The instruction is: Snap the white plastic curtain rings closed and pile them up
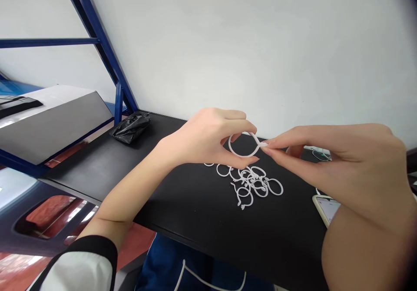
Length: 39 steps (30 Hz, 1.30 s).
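Both hands hold one white plastic ring above a black table. My left hand curls round the ring's left side with thumb below and fingers above. My right hand pinches the ring's right end between thumb and forefinger. Below them, a pile of several more white rings lies on the table.
A crumpled black plastic bag lies at the table's back left corner. A phone sits at the right, partly under my right wrist. Blue metal framing and a grey slanted panel stand to the left. A white wall is behind.
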Available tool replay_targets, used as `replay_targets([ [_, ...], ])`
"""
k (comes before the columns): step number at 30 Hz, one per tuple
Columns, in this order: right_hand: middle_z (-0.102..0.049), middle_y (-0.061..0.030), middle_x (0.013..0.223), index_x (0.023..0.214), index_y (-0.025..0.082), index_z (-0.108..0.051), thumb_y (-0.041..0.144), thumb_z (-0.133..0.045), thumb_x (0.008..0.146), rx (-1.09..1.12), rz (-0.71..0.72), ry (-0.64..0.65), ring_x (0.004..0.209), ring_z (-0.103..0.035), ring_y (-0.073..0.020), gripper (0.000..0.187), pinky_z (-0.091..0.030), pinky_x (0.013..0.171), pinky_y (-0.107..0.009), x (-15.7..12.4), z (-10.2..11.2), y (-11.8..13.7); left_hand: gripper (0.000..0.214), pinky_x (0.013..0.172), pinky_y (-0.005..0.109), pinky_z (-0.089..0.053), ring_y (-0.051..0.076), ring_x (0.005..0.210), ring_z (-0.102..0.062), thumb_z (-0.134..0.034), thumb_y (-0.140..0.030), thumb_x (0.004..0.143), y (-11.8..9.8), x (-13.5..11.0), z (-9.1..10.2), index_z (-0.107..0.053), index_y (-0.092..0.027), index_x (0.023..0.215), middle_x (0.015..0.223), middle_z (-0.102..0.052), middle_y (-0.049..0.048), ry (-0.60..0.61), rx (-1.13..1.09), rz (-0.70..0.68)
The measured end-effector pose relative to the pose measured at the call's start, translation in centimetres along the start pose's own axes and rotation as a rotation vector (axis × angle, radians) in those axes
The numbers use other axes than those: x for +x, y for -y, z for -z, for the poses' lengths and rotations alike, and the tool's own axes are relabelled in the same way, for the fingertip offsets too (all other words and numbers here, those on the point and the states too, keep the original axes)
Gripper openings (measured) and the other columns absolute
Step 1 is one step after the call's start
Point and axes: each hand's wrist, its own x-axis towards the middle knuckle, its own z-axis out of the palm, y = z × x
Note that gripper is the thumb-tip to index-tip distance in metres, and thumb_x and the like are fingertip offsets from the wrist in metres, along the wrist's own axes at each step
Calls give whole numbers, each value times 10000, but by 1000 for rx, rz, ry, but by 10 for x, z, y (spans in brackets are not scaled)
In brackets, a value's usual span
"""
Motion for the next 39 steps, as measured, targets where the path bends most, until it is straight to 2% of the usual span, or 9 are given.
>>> replay_targets([
  [3,-646,65,572,730,289,-649,235,-652,857,28,-7,-1,453,-552,-113,139,-393,454,-308,1,-2,0,245,534,209,-375,68,589,-508,-702,-345,790,0,0,2,-664,-161,947,699,-589,-27,51,12,38],
  [11,-690,88,655,775,296,-652,174,-663,835,158,34,88,506,-606,-94,136,-433,462,-277,2,-6,6,233,559,236,-352,120,692,-590,-591,-264,852,17,-1,-1,-647,-163,1054,878,-678,30,359,226,264],
  [16,-707,75,697,763,291,-661,201,-671,838,165,5,65,550,-627,-101,118,-449,482,-260,0,-3,2,442,674,268,-420,212,937,-636,-603,-314,804,51,-5,-7,-588,-202,1231,1105,-691,76,795,286,649],
  [19,-701,58,703,784,274,-678,208,-677,823,235,-36,176,547,-619,-103,76,-457,482,-243,3,-8,-3,543,707,297,-466,281,990,-645,-693,-346,739,79,-10,-15,-602,-133,1230,1205,-662,164,931,300,815],
  [22,-714,12,770,865,235,-693,248,-644,827,301,-181,409,556,-610,-112,64,-469,498,-249,9,-27,-12,626,762,327,-494,299,963,-666,-760,-363,686,102,-16,-24,-610,-131,1248,1139,-698,176,1038,284,945],
  [26,-705,-28,835,998,208,-649,269,-556,863,227,-325,708,641,-623,-134,175,-479,572,-271,12,-65,-27,817,742,303,-518,256,856,-692,-817,-440,609,118,-23,-30,-549,-184,1338,1108,-722,141,1128,220,1045],
  [32,-682,-77,988,1017,187,-643,250,-630,826,161,-322,823,707,-627,-157,202,-465,597,-281,4,-117,-46,891,746,315,-528,289,902,-687,-839,-427,541,115,-22,-29,-543,-204,1351,1195,-688,142,1159,232,1070],
  [35,-662,-71,1023,1022,169,-638,238,-649,840,124,-317,865,754,-627,-153,195,-498,654,-291,0,-133,-52,862,740,305,-521,291,909,-681,-844,-461,511,113,-20,-27,-589,-232,1301,1173,-701,122,1158,247,1073],
  [39,-645,-64,1059,1085,155,-618,333,-595,925,104,-303,946,864,-633,-164,241,-550,760,-354,-4,-145,-59,850,703,287,-512,265,850,-683,-842,-494,488,117,-22,-27,-606,-248,1267,1173,-701,113,1151,240,1061],
])
